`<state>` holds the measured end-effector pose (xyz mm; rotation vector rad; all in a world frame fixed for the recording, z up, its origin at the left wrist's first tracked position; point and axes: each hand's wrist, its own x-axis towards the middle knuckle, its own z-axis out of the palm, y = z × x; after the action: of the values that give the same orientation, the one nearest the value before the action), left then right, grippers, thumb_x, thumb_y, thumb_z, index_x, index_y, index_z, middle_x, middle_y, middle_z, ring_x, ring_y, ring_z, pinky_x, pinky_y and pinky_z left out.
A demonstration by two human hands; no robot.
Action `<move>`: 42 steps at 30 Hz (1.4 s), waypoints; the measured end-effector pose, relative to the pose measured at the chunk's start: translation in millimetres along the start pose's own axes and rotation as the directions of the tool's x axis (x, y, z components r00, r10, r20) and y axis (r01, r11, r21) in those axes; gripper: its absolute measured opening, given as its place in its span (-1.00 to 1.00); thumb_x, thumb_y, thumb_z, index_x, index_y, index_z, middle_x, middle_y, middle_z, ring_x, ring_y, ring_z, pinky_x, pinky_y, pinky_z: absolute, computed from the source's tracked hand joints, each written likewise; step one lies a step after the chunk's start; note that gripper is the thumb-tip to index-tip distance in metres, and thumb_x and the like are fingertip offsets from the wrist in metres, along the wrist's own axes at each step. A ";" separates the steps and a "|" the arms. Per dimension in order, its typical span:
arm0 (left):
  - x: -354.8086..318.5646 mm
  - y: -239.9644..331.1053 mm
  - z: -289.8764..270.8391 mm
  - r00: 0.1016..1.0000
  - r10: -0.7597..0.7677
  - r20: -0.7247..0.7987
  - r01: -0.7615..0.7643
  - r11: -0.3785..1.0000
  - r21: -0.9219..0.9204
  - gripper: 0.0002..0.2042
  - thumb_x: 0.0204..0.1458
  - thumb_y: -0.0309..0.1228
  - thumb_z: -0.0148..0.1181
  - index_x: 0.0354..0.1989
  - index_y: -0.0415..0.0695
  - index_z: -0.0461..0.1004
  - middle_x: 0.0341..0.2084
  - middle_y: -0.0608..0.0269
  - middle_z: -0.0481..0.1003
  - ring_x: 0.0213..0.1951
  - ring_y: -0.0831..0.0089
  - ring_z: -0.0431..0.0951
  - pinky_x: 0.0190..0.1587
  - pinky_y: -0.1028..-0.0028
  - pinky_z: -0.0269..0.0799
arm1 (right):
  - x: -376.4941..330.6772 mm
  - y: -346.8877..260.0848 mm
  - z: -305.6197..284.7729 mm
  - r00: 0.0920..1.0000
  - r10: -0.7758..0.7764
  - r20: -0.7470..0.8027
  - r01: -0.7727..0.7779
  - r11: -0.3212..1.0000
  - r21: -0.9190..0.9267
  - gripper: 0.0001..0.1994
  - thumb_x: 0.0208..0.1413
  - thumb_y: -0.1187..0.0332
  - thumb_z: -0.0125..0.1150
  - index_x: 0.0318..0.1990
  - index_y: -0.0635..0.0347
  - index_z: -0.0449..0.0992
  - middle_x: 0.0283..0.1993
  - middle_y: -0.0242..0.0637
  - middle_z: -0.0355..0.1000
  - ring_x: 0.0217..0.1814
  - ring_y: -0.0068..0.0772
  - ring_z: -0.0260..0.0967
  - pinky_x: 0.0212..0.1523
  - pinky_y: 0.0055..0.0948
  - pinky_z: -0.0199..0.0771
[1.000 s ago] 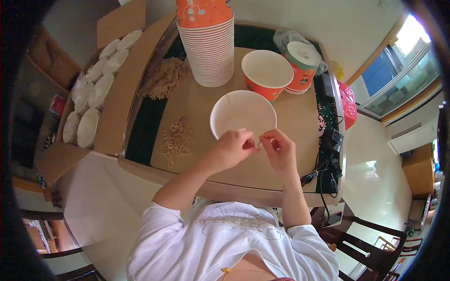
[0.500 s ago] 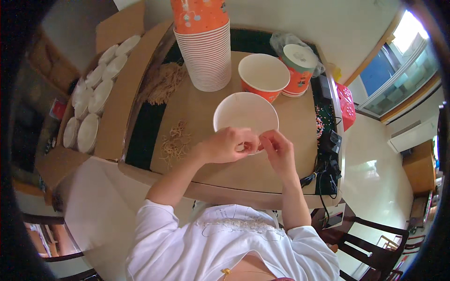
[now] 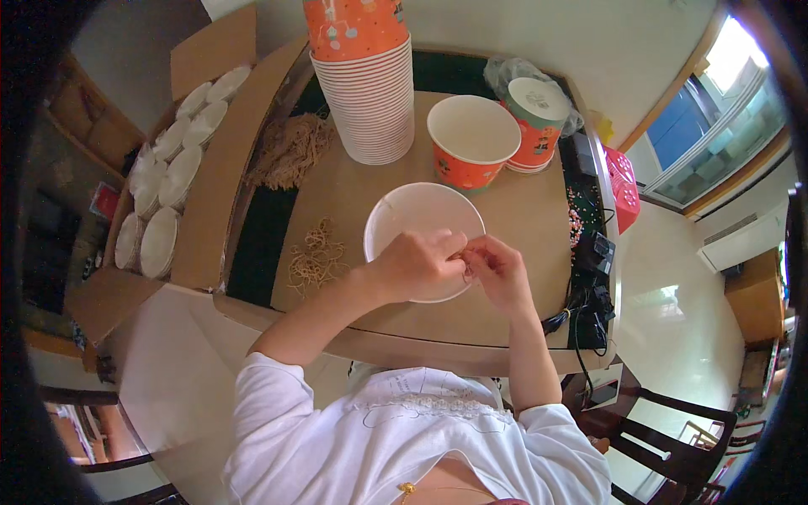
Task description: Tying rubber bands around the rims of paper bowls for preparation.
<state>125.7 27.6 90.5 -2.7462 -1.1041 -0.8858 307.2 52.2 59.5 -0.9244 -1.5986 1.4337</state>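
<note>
- While both hands meet at the centre of the frame, it's all fingertip work; the left hand [image 3: 421, 265] has thumb and forefinger pinched closed, and the right hand [image 3: 498, 268] pinches right beside it.
- Between them there seems to be a thin strand [image 3: 468, 268]; it's too small and half hidden by fingers, so I honestly can't swear to what it is.
- Under and behind the hands sits the white-lined tub [image 3: 408, 212], mid frame, mouth up; the left hand covers part of it, the right is by its right-hand rim; can't tell if the fingers actually touch it.
- My read on the step: fiddly threading or knotting near the rim; the next move calls for a firm pinch on one side, a little pull from the other, and no knocking the tub.
- Spare loose twine [image 3: 316, 257] lies left of centre on the brown board [image 3: 539, 223]; a thicker fibre bundle [image 3: 290, 151] is further up and left.
- Upper middle of the frame has the tall tub stack [image 3: 362, 105]; an orange tub [image 3: 475, 171] stands just behind the white-lined one, with an upside-down tub [image 3: 539, 135] to its right.
</note>
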 end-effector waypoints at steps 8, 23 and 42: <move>-7.4 5.4 -4.2 0.873 -0.408 0.266 0.484 0.662 -0.573 -0.94 -0.08 -0.44 0.24 -0.46 -0.10 0.48 -0.33 0.34 0.35 -0.45 0.49 0.41 -0.40 0.48 0.39 | -12.1 11.5 16.1 0.965 -0.202 -0.169 0.172 0.969 -0.176 -0.94 0.01 0.54 0.21 -0.34 0.21 0.51 -0.22 -0.36 0.43 -0.48 -0.69 0.21 -0.49 -0.69 0.19; -11.9 -8.5 9.6 0.541 -0.316 0.780 0.547 -0.572 -0.611 -0.87 0.12 -0.36 0.10 -0.38 -0.15 0.46 -0.55 0.40 0.42 -0.56 0.72 0.34 -0.65 0.71 0.10 | -27.8 24.6 43.2 0.830 -0.341 -0.442 0.374 0.927 -0.014 -0.88 -0.01 0.63 0.21 -0.27 0.31 0.53 -0.12 -0.09 0.48 -0.11 -0.37 0.45 -0.17 -0.52 0.47; -28.9 6.7 -9.0 0.666 -0.660 0.347 0.638 0.263 -0.723 -0.91 0.05 -0.46 0.18 -0.33 -0.21 0.55 -0.48 0.40 0.51 -0.44 0.73 0.42 -0.40 0.69 0.32 | -25.1 15.5 47.4 0.904 -0.308 -0.297 0.276 0.950 -0.146 -0.89 -0.01 0.66 0.20 -0.29 0.35 0.52 -0.37 -0.27 0.46 -0.38 -0.55 0.39 -0.33 -0.62 0.43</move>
<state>108.9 2.5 83.8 -2.7183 -2.4776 -1.9597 275.5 10.9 39.4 -0.8772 -1.5007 0.9510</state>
